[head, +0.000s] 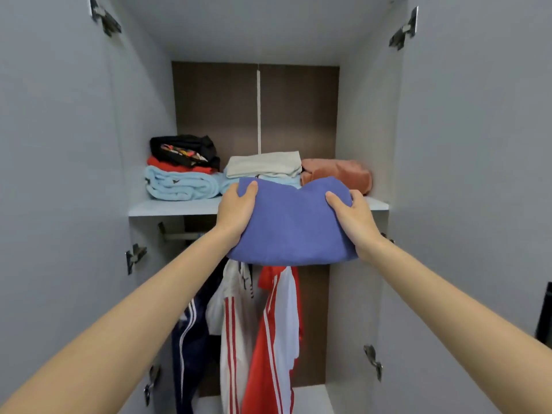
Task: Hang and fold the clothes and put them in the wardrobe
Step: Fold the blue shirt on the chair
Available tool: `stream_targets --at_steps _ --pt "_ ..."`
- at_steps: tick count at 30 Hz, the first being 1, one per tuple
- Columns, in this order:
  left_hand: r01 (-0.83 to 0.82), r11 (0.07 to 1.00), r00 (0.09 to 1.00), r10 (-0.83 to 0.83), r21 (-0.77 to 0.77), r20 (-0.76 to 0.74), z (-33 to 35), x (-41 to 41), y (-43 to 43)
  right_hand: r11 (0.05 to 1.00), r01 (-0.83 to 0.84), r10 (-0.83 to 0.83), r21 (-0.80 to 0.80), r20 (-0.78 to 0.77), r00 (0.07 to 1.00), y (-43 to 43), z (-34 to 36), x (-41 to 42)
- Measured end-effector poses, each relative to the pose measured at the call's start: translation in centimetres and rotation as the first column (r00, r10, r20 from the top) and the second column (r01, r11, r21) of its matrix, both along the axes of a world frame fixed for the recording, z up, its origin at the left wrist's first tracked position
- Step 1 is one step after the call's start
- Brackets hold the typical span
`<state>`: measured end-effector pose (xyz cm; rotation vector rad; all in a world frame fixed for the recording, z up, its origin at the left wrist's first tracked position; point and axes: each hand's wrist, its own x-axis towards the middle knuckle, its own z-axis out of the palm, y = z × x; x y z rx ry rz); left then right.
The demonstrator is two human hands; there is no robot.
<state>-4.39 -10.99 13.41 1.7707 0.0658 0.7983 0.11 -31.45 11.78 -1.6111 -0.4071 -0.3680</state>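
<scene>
Folded periwinkle-blue knit garment [291, 225], thick, soft-edged, sagging mid-top, is gripped by left hand [236, 212] and right hand [354, 218], thumbs on top, at white wardrobe shelf [173, 207] front edge.

A person's two arms, seen from a head-worn camera: the left forearm [134, 318] and right forearm [448, 309] are bare along all their visible length, slender and smooth, broad at the lower corners of the frame and tapering to narrow wrists. The left hand [236, 210] and right hand [355, 219] are bare too, each showing its back and a thumb; the remaining fingers are hidden from view
</scene>
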Motion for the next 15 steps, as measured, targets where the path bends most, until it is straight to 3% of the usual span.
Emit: stream_targets --at_steps 15 --pt "-0.108 0.981 0.984 0.083 0.161 0.160 10.0 22.7 10.8 1.000 -0.021 0.020 0.007 0.130 0.991 10.4 9.8 22.7"
